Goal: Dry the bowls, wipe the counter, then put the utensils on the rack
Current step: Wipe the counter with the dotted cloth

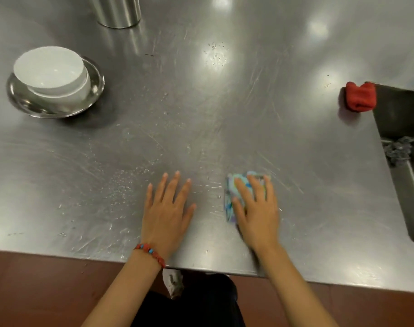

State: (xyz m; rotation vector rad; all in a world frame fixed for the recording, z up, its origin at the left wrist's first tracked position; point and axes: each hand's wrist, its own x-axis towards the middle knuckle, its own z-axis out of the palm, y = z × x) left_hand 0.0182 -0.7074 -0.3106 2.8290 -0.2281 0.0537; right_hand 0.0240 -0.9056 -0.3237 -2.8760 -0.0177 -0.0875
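The step in hand is judged to be the counter wipe, and the layout is read from left to right relative to the hands. Well to the left of the left hand and far forward of it, stacked white bowls sit inside a shallow steel dish; keep the wipe path short of this stack so that it is not nudged. Between the stack and the left hand, just left of and forward of its fingertips, a scatter of water droplets remains on the steel counter; this patch appears unwiped and is the likely next zone. The left hand lies flat on the counter near its front edge, fingers straight and spread, holding nothing; it serves as a brace and should lift clear before the cloth passes under its position. A red and blue bead bracelet sits on that wrist. Just beside it, the right hand presses a folded multicoloured cloth flat against the counter, fingers extended over the top rather than curled round it; the cloth edge shows forward and left of the fingers. Keep the palm load even and overlap each stroke. Well to the right of the right hand and forward, a red cloth hangs over the rim of the sink. No utensils or rack are in view.
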